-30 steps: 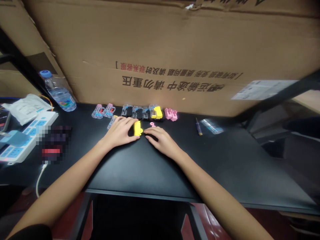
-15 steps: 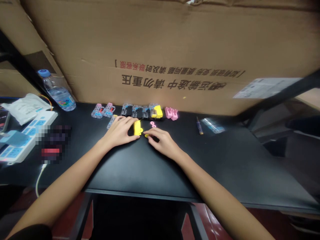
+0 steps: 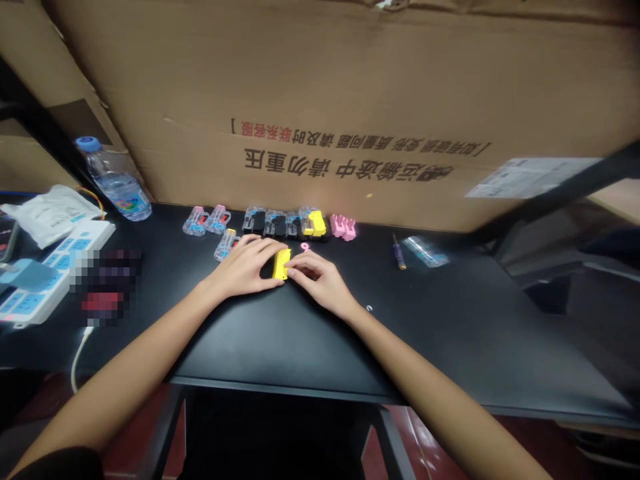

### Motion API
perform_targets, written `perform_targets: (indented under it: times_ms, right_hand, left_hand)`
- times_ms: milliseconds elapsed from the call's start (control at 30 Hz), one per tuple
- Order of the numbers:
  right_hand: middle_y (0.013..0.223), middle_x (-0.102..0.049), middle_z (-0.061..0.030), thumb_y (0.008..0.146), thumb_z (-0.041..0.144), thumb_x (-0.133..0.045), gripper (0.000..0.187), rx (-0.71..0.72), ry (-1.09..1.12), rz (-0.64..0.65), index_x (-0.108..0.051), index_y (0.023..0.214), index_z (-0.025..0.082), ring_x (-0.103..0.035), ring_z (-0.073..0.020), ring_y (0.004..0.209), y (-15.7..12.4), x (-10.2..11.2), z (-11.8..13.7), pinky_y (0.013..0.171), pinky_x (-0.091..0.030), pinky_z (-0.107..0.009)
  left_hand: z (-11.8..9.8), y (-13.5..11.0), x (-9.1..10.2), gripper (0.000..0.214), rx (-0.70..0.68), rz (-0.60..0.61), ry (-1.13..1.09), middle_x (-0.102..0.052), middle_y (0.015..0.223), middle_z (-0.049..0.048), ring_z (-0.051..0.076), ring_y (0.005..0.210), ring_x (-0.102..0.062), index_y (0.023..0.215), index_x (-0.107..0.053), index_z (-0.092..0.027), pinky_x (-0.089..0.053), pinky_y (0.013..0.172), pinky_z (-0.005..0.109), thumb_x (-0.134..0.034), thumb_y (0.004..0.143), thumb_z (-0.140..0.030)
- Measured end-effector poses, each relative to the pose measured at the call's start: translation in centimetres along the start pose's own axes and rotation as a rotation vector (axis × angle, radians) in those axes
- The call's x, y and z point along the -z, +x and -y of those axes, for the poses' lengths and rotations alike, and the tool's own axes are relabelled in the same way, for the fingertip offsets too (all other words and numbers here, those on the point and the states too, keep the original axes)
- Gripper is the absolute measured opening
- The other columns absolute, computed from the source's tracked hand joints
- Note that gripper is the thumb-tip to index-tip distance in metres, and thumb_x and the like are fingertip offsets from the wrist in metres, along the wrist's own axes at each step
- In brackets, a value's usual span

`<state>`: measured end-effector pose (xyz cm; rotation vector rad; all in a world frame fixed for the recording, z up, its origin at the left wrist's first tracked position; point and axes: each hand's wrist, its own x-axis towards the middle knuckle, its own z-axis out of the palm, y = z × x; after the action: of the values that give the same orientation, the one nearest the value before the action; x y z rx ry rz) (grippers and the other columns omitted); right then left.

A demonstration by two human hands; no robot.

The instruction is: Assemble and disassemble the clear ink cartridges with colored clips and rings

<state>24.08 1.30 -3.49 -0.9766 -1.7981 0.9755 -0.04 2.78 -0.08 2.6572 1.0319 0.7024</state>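
Observation:
My left hand (image 3: 243,269) rests on the black desk (image 3: 280,333), its fingers against the left side of a small yellow plastic piece (image 3: 281,264). My right hand (image 3: 320,280) pinches the right edge of the same piece with its fingertips. A tiny pink ring part (image 3: 305,246) lies just behind my right fingers. A clear-and-yellow part (image 3: 225,244) sits by my left knuckles.
A row of small clear, black, yellow and pink parts (image 3: 280,223) lines the foot of a big cardboard box (image 3: 350,100). A small screwdriver (image 3: 398,253), plastic bag (image 3: 424,252), tiny ring (image 3: 369,308), water bottle (image 3: 114,181), power strip (image 3: 45,270).
Both hands have drawn a little nearer to me with the yellow piece. My right fingertips closed onto its right edge, and the small yellow bit beside it is no longer visible.

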Motion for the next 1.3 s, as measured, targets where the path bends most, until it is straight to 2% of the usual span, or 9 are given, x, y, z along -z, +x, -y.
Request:
perform_targets:
  times_ms: [167,333,467,567,667,833,1000,1133,1300]
  right_hand:
    - [0.101,-0.076,-0.0063,0.094,0.05,-0.078,0.031,-0.117,0.102,0.031,-0.071,0.108,0.023,-0.073,-0.0213,0.087,0.0,-0.1,0.1,0.087,-0.064,-0.041]
    - [0.097,-0.07,-0.0037,0.09,0.052,-0.081,0.038,-0.134,0.15,0.021,-0.062,0.108,0.024,-0.069,-0.018,0.082,0.0,-0.2,0.3,0.086,-0.064,-0.041]
    - [0.098,-0.071,-0.0046,0.091,0.051,-0.081,0.037,-0.124,0.173,-0.016,-0.064,0.109,0.024,-0.07,-0.0192,0.085,0.0,-0.4,0.7,0.087,-0.063,-0.041]
    - [0.101,-0.072,-0.0051,0.093,0.053,-0.079,0.034,-0.14,0.2,-0.083,-0.068,0.108,0.024,-0.071,-0.02,0.089,0.0,-0.2,0.8,0.087,-0.064,-0.041]
    - [0.102,-0.073,-0.0048,0.094,0.056,-0.077,0.035,-0.177,0.199,-0.122,-0.072,0.108,0.023,-0.071,-0.019,0.084,0.2,0.4,0.6,0.087,-0.064,-0.041]
    - [0.097,-0.078,-0.0056,0.092,0.054,-0.079,0.034,-0.161,0.094,-0.01,-0.077,0.101,0.022,-0.072,-0.0218,0.085,0.4,0.9,0.4,0.089,-0.063,-0.043]
    - [0.097,-0.079,-0.0054,0.094,0.052,-0.077,0.031,-0.15,0.088,0.001,-0.078,0.099,0.022,-0.071,-0.0207,0.081,0.3,0.8,0.9,0.086,-0.063,-0.042]
    - [0.103,-0.08,-0.0061,0.093,0.054,-0.078,0.036,-0.197,0.133,0.013,-0.079,0.11,0.022,-0.073,-0.0211,0.082,0.3,1.0,0.9,0.086,-0.064,-0.043]
    - [0.11,-0.081,-0.0089,0.094,0.056,-0.076,0.048,-0.267,0.26,0.092,-0.079,0.126,0.021,-0.077,-0.0222,0.09,0.3,1.2,1.0,0.094,-0.064,-0.045]
  left_hand:
    - [-0.2,0.0,0.0,0.057,-0.015,0.024,-0.009,-0.07,0.144,0.0107,0.03,0.136,-0.065,0.148,-0.058,-0.024,-0.037,0.124,0.051,-0.075,0.097,-0.045]
    - [-0.4,0.0,-0.1,0.062,-0.019,0.028,-0.021,-0.069,0.147,0.0116,0.031,0.137,-0.064,0.152,-0.055,-0.024,-0.037,0.124,0.05,-0.075,0.097,-0.044]
    - [-0.4,-0.1,-0.1,0.069,-0.005,0.011,0.013,-0.065,0.149,0.0135,0.033,0.138,-0.062,0.157,-0.052,-0.024,-0.041,0.121,0.05,-0.075,0.096,-0.046]
    - [-0.4,-0.1,0.2,0.067,-0.015,0.009,0.026,-0.066,0.145,0.0127,0.033,0.135,-0.063,0.153,-0.055,-0.024,-0.041,0.12,0.05,-0.076,0.094,-0.048]
    - [-0.6,0.0,0.5,0.063,-0.007,-0.012,0.018,-0.067,0.145,0.0119,0.032,0.136,-0.063,0.149,-0.057,-0.023,-0.041,0.119,0.048,-0.076,0.094,-0.046]
    - [-1.1,0.1,0.9,0.061,0.009,-0.068,-0.03,-0.068,0.148,0.0108,0.031,0.132,-0.066,0.147,-0.055,-0.024,-0.04,0.12,0.048,-0.074,0.091,-0.039]
    - [-0.8,0.1,0.9,0.063,0.036,-0.071,-0.073,-0.072,0.143,0.0099,0.029,0.121,-0.072,0.147,-0.055,-0.024,-0.039,0.122,0.049,-0.078,0.091,-0.04]
    - [-0.6,0.0,0.8,0.069,0.084,-0.054,-0.094,-0.074,0.139,0.0096,0.032,0.123,-0.07,0.149,-0.054,-0.027,-0.042,0.12,0.054,-0.082,0.09,-0.051]
    - [-0.9,0.0,0.7,0.075,0.09,-0.075,-0.113,-0.071,0.145,0.0097,0.033,0.13,-0.066,0.152,-0.051,-0.03,-0.047,0.117,0.053,-0.084,0.09,-0.055]
